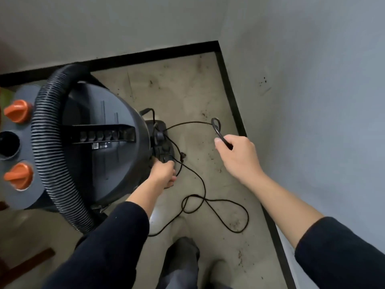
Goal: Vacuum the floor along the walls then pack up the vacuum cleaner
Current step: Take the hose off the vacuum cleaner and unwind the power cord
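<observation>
Right hand point(237, 157) pinching thin black cord point(205, 197) | left hand point(163, 174) gripping cord beside ribbed hose point(44, 132)

The left hand point(163, 174) is reaching low and forward, fingers curled closed. The right hand point(237, 157) is hovering higher, pinching shut, forearm bare.

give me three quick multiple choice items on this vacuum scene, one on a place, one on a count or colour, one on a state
1. Where does the loose power cord lie?
A. on the floor
B. on a shelf
C. wound on the hose

2. How many orange knobs show on the vacuum cleaner?
A. one
B. two
C. four

3. What is the right hand doing?
A. hanging open
B. pressing the wall
C. pinching a loop of cord

Key: 1 A, its loops rest on the floor by the wall; 2 B, one sits above the other at left; 3 C, fingers are closed on the loop.
</observation>
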{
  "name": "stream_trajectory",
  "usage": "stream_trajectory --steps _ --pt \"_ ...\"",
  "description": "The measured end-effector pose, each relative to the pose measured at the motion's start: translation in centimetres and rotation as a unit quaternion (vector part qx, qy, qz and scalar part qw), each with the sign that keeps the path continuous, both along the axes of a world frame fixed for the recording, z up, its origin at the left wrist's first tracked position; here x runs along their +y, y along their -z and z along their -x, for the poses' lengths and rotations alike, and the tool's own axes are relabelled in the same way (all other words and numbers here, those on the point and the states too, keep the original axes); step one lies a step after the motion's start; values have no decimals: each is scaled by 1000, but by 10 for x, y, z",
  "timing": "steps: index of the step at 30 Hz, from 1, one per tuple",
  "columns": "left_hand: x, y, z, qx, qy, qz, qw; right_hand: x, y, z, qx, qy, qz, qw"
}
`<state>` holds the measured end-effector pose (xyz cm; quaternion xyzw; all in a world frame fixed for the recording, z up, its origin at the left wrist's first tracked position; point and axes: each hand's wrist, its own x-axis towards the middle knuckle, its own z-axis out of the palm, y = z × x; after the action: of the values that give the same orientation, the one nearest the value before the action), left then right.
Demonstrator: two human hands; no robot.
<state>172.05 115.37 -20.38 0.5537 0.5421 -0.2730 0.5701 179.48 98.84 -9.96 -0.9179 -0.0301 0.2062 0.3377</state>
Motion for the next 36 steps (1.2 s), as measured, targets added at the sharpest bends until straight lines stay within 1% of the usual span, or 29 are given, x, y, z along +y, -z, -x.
stream_trajectory --steps 2,5,7,8,9,11,12,13,14,15,16,17,18,19,21,22,23,24,25,26,28,30,33,36 --pt "-3 15 -6 -13 -39 -9 999 -1 11 -2 14 -5 7 1000" --pt "-8 17 -12 -54 -137 -47 988 -7 22 -4 32 -1 -2 999" --pt "-11 12 -13 -82 -152 -86 981 -11 25 -6 42 4 -11 999" --pt "-12 9 -12 -99 -127 -131 978 -14 26 -7 47 7 -14 999" --pt "-12 3 -10 -127 -97 -195 968 -16 27 -7 52 9 -16 998" --pt "-13 -19 -9 -220 -70 -304 924 -22 29 -7 58 14 -19 998" --pt "-14 -34 -9 -268 -56 -328 904 -25 30 -7 58 17 -18 998" --pt "-17 -47 -10 -309 -27 -334 890 -28 29 -6 57 20 -19 998" --pt "-21 -58 -11 -334 22 -325 884 -32 27 -7 54 25 -21 998" --pt "-27 -62 -10 -335 103 -311 883 -36 25 -7 45 31 -25 998" --pt "-34 -61 -8 -309 205 -293 881 -41 23 -9 33 41 -28 998" --pt "-42 -57 -3 -257 318 -276 870 -48 20 -10 20 54 -33 998" --pt "-51 -49 7 -196 424 -259 846 -56 18 -12 11 69 -38 997" --pt "-59 -39 19 -143 509 -241 814 -64 16 -13 5 82 -43 996" --pt "-71 -23 52 -76 615 -204 758 -81 11 -15 0 92 -44 995" --pt "-75 -14 70 -58 642 -187 741 -90 8 -14 -1 87 -41 995" --pt "-77 -8 87 -48 650 -169 739 -99 5 -13 -2 77 -37 996" --pt "-78 -3 102 -38 632 -144 760 -107 3 -12 -2 68 -34 997" --pt "-79 -4 114 -27 603 -120 788 -114 0 -9 -3 60 -31 998" --pt "-80 -6 124 -11 573 -112 812 -121 -3 -7 -3 53 -27 998" --pt "-82 -13 140 14 540 -125 832 -130 -9 0 4 44 -23 999" --pt "-82 -23 159 65 542 -124 829 -133 -16 10 10 32 -30 999" --pt "-83 -46 203 177 537 -87 820 -129 -34 27 12 5 -47 999" --pt "-80 -82 253 245 510 -66 822 -116 -61 43 5 -27 -71 997"
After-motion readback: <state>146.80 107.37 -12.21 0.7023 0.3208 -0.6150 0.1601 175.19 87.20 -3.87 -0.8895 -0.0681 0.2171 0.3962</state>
